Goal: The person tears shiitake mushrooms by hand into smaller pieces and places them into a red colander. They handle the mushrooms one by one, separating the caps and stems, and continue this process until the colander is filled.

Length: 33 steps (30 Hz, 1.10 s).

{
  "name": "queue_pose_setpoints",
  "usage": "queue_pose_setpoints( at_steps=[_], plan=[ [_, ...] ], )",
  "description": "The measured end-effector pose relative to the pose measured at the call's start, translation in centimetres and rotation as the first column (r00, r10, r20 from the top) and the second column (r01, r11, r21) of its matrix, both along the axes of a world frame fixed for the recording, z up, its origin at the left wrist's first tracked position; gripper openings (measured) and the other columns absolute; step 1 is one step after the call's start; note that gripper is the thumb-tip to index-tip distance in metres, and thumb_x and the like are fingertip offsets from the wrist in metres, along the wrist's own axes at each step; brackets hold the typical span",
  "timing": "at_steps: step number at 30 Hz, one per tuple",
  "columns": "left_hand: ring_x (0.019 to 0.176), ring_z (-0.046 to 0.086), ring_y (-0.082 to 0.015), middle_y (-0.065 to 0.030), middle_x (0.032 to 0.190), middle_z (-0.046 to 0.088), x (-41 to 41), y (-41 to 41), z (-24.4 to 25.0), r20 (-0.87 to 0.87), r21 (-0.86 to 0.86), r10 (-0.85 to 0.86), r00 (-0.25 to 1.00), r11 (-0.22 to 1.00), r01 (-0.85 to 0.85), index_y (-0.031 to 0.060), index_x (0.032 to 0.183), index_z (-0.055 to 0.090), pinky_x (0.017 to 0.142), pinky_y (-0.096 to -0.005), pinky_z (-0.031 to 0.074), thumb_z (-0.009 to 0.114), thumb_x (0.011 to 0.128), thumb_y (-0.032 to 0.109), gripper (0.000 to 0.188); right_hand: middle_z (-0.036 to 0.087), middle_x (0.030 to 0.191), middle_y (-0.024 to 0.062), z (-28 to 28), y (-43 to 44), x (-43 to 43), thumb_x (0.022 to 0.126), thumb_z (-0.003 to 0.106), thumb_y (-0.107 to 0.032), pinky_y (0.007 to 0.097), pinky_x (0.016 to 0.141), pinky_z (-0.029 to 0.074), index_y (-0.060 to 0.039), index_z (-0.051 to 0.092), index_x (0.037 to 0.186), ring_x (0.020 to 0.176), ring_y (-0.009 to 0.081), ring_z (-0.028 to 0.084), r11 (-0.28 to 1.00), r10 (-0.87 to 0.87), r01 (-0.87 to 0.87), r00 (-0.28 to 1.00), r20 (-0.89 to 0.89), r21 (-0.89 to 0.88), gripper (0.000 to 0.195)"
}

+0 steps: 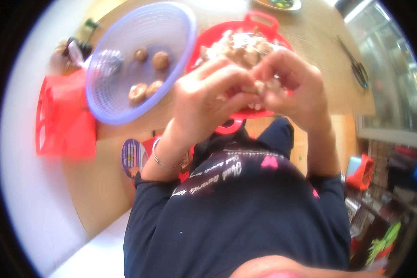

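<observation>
My left hand [212, 92] and my right hand [295, 85] meet over a red plastic basin [203, 43] with loop handles. Between their fingertips is a small pale mushroom piece [260, 87], partly hidden by the fingers. A heap of torn mushroom pieces [241, 47] fills the basin behind the hands. To the left, a bluish-purple plastic colander [120, 120] holds several whole brown mushrooms [160, 60]. One of them lies with its pale underside up.
Scissors [359, 73] lie near the right edge of the wooden table [319, 45]. A dish with green food [283, 4] stands at the far side. By the wall on the left is a red bag [69, 114]. A round hand fan [133, 158] sits below the table's front edge.
</observation>
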<state>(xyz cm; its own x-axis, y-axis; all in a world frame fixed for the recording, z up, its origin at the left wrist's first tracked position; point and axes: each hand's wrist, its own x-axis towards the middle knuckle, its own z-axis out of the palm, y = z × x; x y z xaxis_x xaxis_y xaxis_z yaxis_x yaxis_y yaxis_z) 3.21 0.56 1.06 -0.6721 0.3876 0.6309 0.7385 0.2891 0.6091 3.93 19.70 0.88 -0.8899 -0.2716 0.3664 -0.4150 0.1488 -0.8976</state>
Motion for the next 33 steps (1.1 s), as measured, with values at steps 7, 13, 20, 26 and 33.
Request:
queue_pose_setpoints(
  at_steps=[7,13,20,26,33],
  plan=[
    [0.079,0.064,-0.0098,-0.0078,0.092,0.065,0.4,-1.0,-0.7,0.411,0.447,-0.353,0.84,0.881,0.152,-0.0044,0.096,0.065,0.068,-0.0226,0.054,0.077,0.073,-0.008,0.026,0.065,0.087,0.0091,0.5,1.3,-0.9,0.075,0.05,0.017,0.0194,0.06,0.051,0.0002,0.056,0.099,0.071,0.0082,0.063,0.951,0.184,-0.108,0.95,0.251,-0.288,0.029],
    [0.088,0.068,-0.0174,-0.009,0.109,0.067,-1.2,-3.3,0.8,0.303,-0.129,0.016,0.953,0.991,0.024,0.0018,0.118,0.058,0.083,-0.0298,0.056,0.071,0.081,-0.001,0.039,0.066,0.089,0.0028,0.2,1.1,-3.7,0.079,0.057,0.009,0.0196,0.059,0.048,-0.0014,0.065,0.098,0.071,0.0057,0.061,0.966,-0.25,0.257,0.95,-0.187,0.018,0.023],
    [0.104,0.064,-0.0251,-0.0145,0.114,0.067,-12.1,-12.8,-1.0,0.165,-0.663,0.328,0.93,0.735,-0.141,0.0112,0.123,0.06,0.092,-0.0359,0.052,0.066,0.084,0.006,0.039,0.067,0.106,0.0081,-2.9,-0.1,-4.8,0.079,0.063,-0.003,0.0388,0.092,0.046,-0.0057,0.068,0.101,0.103,0.0289,0.056,0.87,-0.041,0.266,0.878,-0.477,0.415,0.023],
    [0.096,0.064,-0.0248,-0.0134,0.096,0.062,-12.9,-13.9,-1.9,0.36,-0.82,0.427,0.83,0.568,0.063,0.0056,0.103,0.061,0.082,-0.0356,0.052,0.074,0.075,0.003,0.031,0.066,0.114,0.0099,0.0,0.6,-3.2,0.082,0.062,-0.001,0.0399,0.096,0.046,-0.0046,0.069,0.105,0.114,0.0301,0.054,0.86,-0.111,0.351,0.836,-0.537,0.37,0.024],
    [0.089,0.066,-0.0168,-0.0063,0.096,0.059,-5.7,-10.1,2.6,0.311,0.052,0.09,0.946,0.992,-0.112,0.0007,0.104,0.058,0.07,-0.0263,0.057,0.073,0.08,-0.001,0.029,0.067,0.106,0.0133,0.6,-0.3,-2.0,0.085,0.067,-0.003,0.0283,0.07,0.055,-0.0032,0.064,0.116,0.082,0.0177,0.068,0.993,-0.045,0.086,0.906,-0.421,0.079,0.031]
  ],
)
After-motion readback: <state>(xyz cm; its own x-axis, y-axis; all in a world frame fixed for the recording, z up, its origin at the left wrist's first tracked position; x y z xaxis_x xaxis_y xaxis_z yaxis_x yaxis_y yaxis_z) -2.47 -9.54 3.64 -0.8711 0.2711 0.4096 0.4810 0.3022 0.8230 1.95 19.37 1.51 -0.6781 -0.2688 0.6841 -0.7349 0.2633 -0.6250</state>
